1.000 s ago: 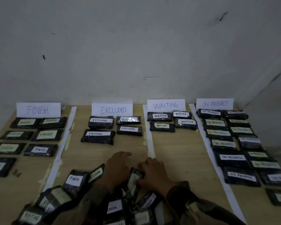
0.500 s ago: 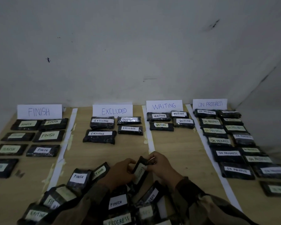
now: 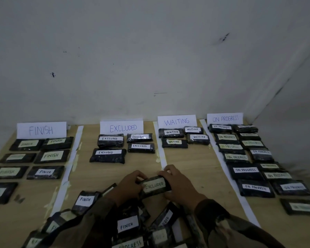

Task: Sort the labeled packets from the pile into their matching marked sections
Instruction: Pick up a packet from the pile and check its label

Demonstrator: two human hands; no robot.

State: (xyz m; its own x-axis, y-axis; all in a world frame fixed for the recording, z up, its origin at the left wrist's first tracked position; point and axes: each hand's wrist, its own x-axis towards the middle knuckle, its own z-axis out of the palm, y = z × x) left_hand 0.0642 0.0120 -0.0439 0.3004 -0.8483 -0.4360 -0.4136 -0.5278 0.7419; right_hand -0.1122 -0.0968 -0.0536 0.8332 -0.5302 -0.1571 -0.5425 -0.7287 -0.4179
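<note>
lifted and turned label-up since a moment ago: excluded packet (image 3: 154,185), grip of left hand (image 3: 128,187) and right hand (image 3: 180,185) pinching its ends. lay flat in excluded section (image 3: 104,173), label showing.

Background: a pale plastered wall (image 3: 150,51) fills the far, upper part of the view and meets a second wall (image 3: 299,126) at the right, the junction showing as a dark slanting line (image 3: 276,94). Wall blemishes: a dark smudge (image 3: 224,38) high at the right; a small black mark (image 3: 53,75) at mid-height on the left; two tiny specks (image 3: 64,51) above it; a short, faint horizontal scratch (image 3: 160,93) low near the centre. Foreground: a light wooden tabletop (image 3: 191,162) reaching to the far wall. On its surface, pale yellowish tape remnants (image 3: 75,161) lie in patches left of centre, and a small dark scrap (image 3: 19,199) rests near the left edge.
</note>
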